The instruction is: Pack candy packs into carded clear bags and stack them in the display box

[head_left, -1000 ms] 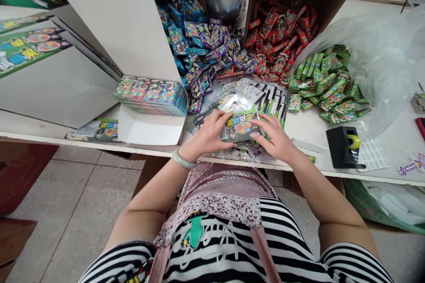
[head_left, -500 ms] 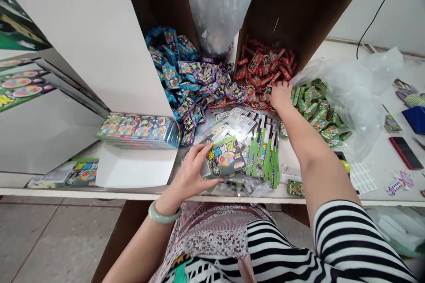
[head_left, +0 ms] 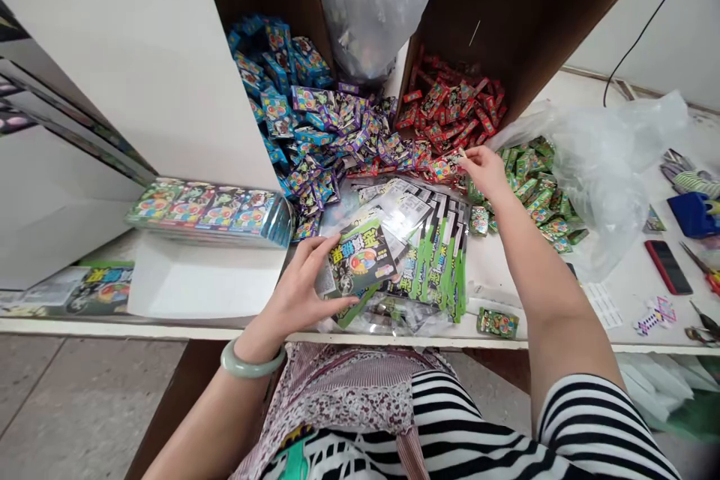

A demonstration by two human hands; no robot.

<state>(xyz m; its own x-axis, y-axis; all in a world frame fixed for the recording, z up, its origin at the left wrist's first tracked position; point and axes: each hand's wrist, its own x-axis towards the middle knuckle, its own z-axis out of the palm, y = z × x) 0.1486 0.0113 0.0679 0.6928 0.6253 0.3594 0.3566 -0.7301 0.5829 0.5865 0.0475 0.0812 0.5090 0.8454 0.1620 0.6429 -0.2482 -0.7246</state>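
Note:
My left hand (head_left: 304,283) grips the left side of a black printed pouch (head_left: 364,261) with a green strip and a colourful picture. Its thumb lies along the lower edge, the fingers along the upper one. Under and beside it, more such pouches (head_left: 436,259) are fanned out on clear plastic. Between thumb and fingertips my right hand (head_left: 488,171) pinches a small red packet (head_left: 447,165), just in front of the pile of red packets (head_left: 450,109). Right of that hand lies a heap of green packets (head_left: 543,191).
Blue packets (head_left: 278,105) and purple packets (head_left: 357,120) spill from cardboard boxes at the back. A white display box (head_left: 208,277) with a row of wrapped packets (head_left: 208,208) stands at left. To the right are a crumpled plastic bag (head_left: 610,165), a phone (head_left: 667,267) and scissors (head_left: 700,264).
My right hand has drawn back slightly from the red pile, and a red packet now shows in its fingertips. My left hand still holds the pouch. The whole view has shifted a little.

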